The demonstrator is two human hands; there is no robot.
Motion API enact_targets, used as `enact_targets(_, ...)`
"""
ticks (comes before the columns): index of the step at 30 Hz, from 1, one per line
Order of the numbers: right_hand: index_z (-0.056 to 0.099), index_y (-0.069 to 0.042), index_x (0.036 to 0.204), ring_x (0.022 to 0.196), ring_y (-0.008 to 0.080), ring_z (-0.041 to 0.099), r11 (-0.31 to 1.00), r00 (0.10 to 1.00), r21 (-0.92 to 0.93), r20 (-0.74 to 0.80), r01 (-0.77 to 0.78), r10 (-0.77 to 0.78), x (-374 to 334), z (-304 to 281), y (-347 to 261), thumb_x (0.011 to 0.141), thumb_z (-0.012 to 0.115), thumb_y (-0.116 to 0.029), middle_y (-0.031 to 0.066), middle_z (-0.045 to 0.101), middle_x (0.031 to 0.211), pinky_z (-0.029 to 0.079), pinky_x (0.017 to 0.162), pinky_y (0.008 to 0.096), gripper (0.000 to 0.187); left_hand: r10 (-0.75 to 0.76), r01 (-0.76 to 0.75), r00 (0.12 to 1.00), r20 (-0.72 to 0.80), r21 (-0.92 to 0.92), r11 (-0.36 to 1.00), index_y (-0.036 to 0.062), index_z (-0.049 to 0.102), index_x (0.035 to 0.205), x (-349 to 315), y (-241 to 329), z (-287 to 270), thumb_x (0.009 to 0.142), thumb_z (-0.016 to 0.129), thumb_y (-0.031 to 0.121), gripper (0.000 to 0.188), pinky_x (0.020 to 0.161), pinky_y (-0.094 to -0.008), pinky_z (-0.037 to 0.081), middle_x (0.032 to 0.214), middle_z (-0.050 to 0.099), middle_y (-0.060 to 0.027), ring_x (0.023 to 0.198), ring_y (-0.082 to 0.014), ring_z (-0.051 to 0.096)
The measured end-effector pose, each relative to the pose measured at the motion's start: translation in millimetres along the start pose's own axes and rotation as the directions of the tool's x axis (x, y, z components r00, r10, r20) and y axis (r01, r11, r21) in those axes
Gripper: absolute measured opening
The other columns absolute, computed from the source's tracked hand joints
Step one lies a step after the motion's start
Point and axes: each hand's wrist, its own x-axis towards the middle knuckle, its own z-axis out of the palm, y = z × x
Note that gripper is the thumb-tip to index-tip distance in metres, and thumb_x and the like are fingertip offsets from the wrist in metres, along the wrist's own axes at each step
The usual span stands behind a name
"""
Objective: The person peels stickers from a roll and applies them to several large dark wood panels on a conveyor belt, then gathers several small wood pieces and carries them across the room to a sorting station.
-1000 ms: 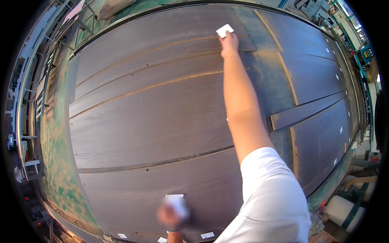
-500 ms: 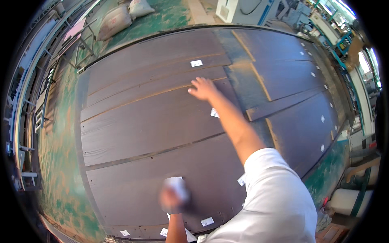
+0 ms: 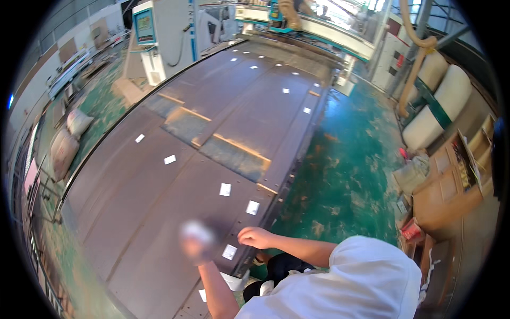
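The right hand's (image 3: pixel 256 237) fingers are loosely curled, palm down; whether they grip anything I cannot tell. The left hand (image 3: pixel 195 248) is a blur over the near panel; a whitish object (image 3: pixel 197 231) shows at its fingers, but how tightly they close on it is unreadable. Just beside the right fingertips, a white label (image 3: pixel 229 251) lies on the dark brown panel (image 3: pixel 159 228), near its edge. Two more labels (image 3: pixel 252 207) lie a little farther up, and another pair (image 3: pixel 169 159) sits toward the left. Beyond, bare grey-blue table bed (image 3: pixel 241 158) shows between the near panels and the far panels (image 3: pixel 249 114), which carry small labels too. A dusty green floor (image 3: pixel 329 202) runs along the right, and a control cabinet (image 3: pixel 175 32) stands at the far left side.
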Motion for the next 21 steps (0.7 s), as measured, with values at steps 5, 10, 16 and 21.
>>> enact_targets(5, 0.018, -0.015, 0.148, 0.091, 0.0163, 0.057, 0.121, 0.583, 0.863, 0.222, -0.491, 0.782, -178, -47, -73, 0.089, 0.062, -0.032, 0.0065, 0.050, 0.120, 0.049, 0.077, 0.0314, 0.076, -0.308, 0.244, 0.770, 0.559, 0.188, 0.951, 0.0031, 0.054, 0.109, -237, -6, 96, 0.083, 0.056, 0.001, 0.026, 0.074, -0.0286, 0.047, 0.096, 0.059, -0.0052, 0.086, -0.0148, 0.057)
enact_targets(10, 0.049, -0.012, 0.128, 0.085, 0.0087, 0.057, 0.535, 0.402, 0.782, -0.399, -0.320, 0.824, -284, -98, -145, 0.090, 0.062, -0.036, 0.0001, 0.060, 0.106, 0.048, 0.062, 0.0249, 0.047, -0.367, 0.386, 0.268, 0.891, 0.250, 0.888, 0.0047, 0.053, 0.109, -414, -7, 139, 0.081, 0.051, 0.004, 0.028, 0.073, -0.0341, 0.054, 0.100, 0.062, -0.0085, 0.087, -0.0212, 0.064)
enact_targets(16, 0.044, -0.006, 0.133, 0.091, 0.0125, 0.058, 0.753, 0.146, 0.658, -0.743, -0.026, 0.654, -528, -106, -170, 0.084, 0.068, -0.020, 0.0040, 0.059, 0.107, 0.050, 0.070, 0.0297, 0.057, -0.432, 0.106, -0.185, 0.883, 0.455, 0.884, 0.0033, 0.058, 0.092, -641, -13, 197, 0.096, 0.052, 0.018, 0.017, 0.067, -0.0295, 0.049, 0.085, 0.062, -0.0044, 0.076, -0.0142, 0.061)
enact_targets(21, 0.043, -0.005, 0.134, 0.093, 0.0120, 0.057, 0.712, -0.070, 0.689, -0.710, 0.134, 0.701, -720, -100, -214, 0.080, 0.072, -0.015, 0.0034, 0.060, 0.109, 0.049, 0.076, 0.0293, 0.062, -0.460, 0.061, -0.404, 0.791, 0.525, 0.849, 0.0051, 0.058, 0.093, -848, -93, 205, 0.096, 0.053, 0.022, 0.018, 0.060, -0.0294, 0.050, 0.082, 0.062, -0.0031, 0.069, -0.0140, 0.061)
